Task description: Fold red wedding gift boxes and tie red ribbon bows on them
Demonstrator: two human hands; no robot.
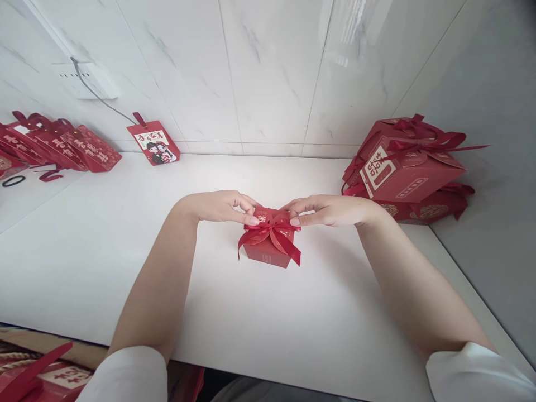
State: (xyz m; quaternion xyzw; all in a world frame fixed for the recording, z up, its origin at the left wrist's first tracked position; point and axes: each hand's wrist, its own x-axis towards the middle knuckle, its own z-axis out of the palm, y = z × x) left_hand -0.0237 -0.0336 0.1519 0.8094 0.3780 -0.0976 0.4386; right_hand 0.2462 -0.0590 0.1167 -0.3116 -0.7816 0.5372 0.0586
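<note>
A small red gift box (pixel 268 257) with gold print stands upright on the white table in front of me. A red ribbon (pixel 288 248) is tied in a bow across its top, its two tails hanging down the near side. My left hand (pixel 234 207) is closed, thumb and fingers pinching the bow's left loop at the box's upper left. From the other side, my right hand (pixel 320 211) pinches the right loop in the same way. Parts of the fingers are hidden behind the thumbs and the box.
Several larger red gift boxes (pixel 419 173) are stacked at the right by the grey wall. Red hanging boxes (pixel 75 148) line the far left near a black ring (pixel 14 181). A red card-like box (pixel 154 144) leans against the tiles below a cable (pixel 100 100).
</note>
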